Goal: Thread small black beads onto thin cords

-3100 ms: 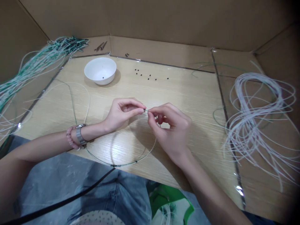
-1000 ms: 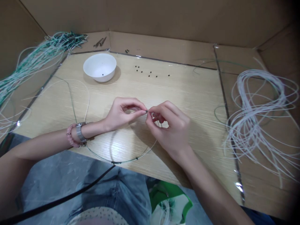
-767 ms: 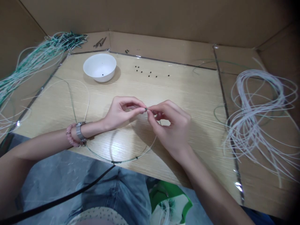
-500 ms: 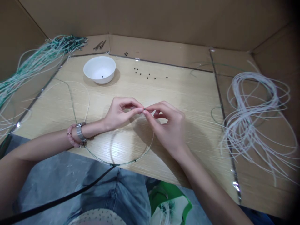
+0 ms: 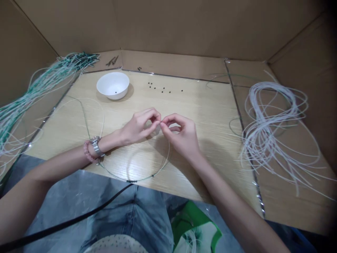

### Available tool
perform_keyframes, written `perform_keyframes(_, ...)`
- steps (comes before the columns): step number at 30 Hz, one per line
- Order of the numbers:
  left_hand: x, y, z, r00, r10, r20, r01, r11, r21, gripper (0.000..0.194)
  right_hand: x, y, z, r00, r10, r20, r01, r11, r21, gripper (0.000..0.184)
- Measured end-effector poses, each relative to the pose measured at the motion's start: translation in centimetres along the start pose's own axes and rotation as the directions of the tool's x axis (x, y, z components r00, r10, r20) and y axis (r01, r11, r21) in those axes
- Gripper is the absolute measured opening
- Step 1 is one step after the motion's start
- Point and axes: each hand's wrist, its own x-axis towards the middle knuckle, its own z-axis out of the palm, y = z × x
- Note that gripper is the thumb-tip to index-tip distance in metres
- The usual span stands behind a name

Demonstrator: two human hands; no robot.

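My left hand (image 5: 137, 127) and my right hand (image 5: 183, 136) meet fingertip to fingertip above the middle of the table. Each pinches thumb against forefinger on a thin pale cord (image 5: 169, 149), which curves down from the right fingertips in a wide loop. Along the loop's lower edge sits a row of dark beads (image 5: 131, 181), with a single dark bead (image 5: 153, 175) farther right. Beyond my hands lie several loose black beads (image 5: 163, 88). Whether a bead is between the fingertips is too small to make out.
A white bowl (image 5: 106, 84) with a small black bead inside stands at the back left. Green and white cords (image 5: 50, 82) spread along the left edge; a coil of white cord (image 5: 265, 130) lies right. Metal tools (image 5: 112, 61) rest behind, near the cardboard wall (image 5: 171, 31).
The camera view has shifted slightly. A dark speck showed between my fingertips before; now pale cord shows there. My right hand has turned a little, and both hands still pinch.
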Motion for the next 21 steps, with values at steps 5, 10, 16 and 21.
perform_keyframes(5, 0.9, -0.5, -0.6, 0.997, -0.010, -0.070, 0.009, 1.000, -0.017, 0.010, 0.2, 0.1, 0.0, 0.998, 0.004, -0.068, -0.004, 1.000, 0.005, 0.003)
perform_keyframes(10, 2.7, -1.7, -2.7, 0.961, -0.048, -0.271, 0.025, 0.996, -0.087, 0.017, 0.3, 0.7, 0.1, 0.999, 0.022, -0.025, -0.023, 0.999, -0.032, 0.003)
perform_keyframes(16, 5.0, -1.8, -4.8, 0.935, -0.017, -0.355, 0.016, 1.000, -0.005, 0.023, 0.3, 1.6, -0.3, 0.978, 0.077, 0.195, -0.064, 0.995, -0.074, 0.002)
perform_keyframes(21, 5.1, -0.1, -3.3, 0.989, 0.060, -0.133, -0.044, 0.992, 0.120, 0.019, 1.0, 0.9, -1.3, 0.972, 0.033, 0.231, -0.072, 0.984, 0.161, 0.037)
